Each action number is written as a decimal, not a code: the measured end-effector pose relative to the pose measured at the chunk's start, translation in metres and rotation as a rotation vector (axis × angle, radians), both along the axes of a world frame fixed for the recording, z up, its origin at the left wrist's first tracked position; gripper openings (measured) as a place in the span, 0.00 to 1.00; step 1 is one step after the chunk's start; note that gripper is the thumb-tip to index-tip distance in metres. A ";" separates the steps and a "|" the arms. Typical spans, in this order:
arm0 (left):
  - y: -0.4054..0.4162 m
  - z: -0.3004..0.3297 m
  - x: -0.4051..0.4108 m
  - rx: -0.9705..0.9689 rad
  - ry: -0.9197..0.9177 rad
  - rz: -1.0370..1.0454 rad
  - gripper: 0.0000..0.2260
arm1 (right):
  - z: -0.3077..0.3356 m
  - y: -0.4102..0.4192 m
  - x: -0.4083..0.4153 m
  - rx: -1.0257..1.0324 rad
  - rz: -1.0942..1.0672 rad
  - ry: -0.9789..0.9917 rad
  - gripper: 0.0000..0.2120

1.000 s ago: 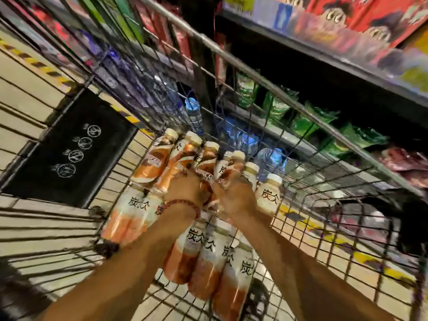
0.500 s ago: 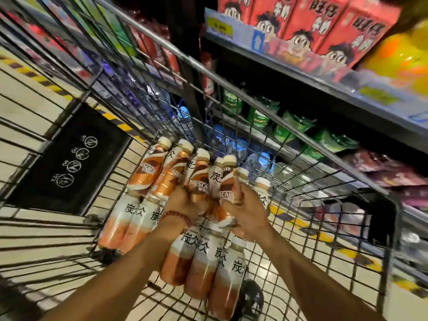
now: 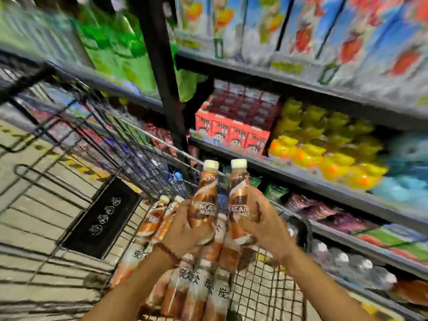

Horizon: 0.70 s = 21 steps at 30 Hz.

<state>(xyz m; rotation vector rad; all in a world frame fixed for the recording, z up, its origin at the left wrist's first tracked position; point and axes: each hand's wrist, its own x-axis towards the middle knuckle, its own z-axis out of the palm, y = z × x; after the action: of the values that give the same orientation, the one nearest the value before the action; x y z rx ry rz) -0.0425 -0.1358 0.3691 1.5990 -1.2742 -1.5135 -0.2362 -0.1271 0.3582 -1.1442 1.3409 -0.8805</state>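
Observation:
My left hand point(image 3: 185, 232) grips a brown coffee bottle point(image 3: 205, 198) with a cream cap, lifted upright above the cart. My right hand point(image 3: 266, 225) grips a second coffee bottle point(image 3: 238, 193) of the same kind beside it. Below them, several more bottles point(image 3: 196, 288) with brown and white labels lie in a wire shopping cart point(image 3: 261, 295). Two further coffee bottles point(image 3: 154, 218) lie to the left of my left hand.
Store shelves point(image 3: 301, 174) stand right behind the cart, filled with red drink cartons point(image 3: 231, 130), yellow bottles point(image 3: 324, 144) and juice boxes above. A black post point(image 3: 162, 72) divides the shelves. A black plate point(image 3: 103, 218) with white icons lies on the cart's floor at left.
Both hands have lifted one coffee bottle each up out of the pile in the cart. My view has tilted up toward the shelves.

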 end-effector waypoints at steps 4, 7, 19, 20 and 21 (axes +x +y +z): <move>0.000 0.068 -0.028 -0.203 0.034 -0.067 0.17 | 0.078 0.011 -0.022 -0.171 -0.094 -0.046 0.36; 0.002 0.121 -0.053 -0.334 0.138 -0.138 0.19 | 0.134 0.026 -0.041 -0.303 -0.174 -0.045 0.34; 0.044 0.285 -0.168 -0.621 0.396 -0.436 0.31 | 0.306 0.133 -0.150 -0.715 -0.432 0.030 0.24; 0.051 0.296 -0.181 -0.644 0.425 -0.458 0.27 | 0.316 0.144 -0.161 -0.739 -0.448 0.045 0.23; 0.058 0.306 -0.194 -0.663 0.451 -0.476 0.26 | 0.326 0.155 -0.172 -0.754 -0.467 0.062 0.23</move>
<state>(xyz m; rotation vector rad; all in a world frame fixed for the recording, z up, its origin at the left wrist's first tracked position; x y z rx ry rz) -0.2364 -0.0778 0.6751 0.5216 -1.7054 -1.3808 -0.4080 0.0282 0.6838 -1.4414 1.3880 -1.8061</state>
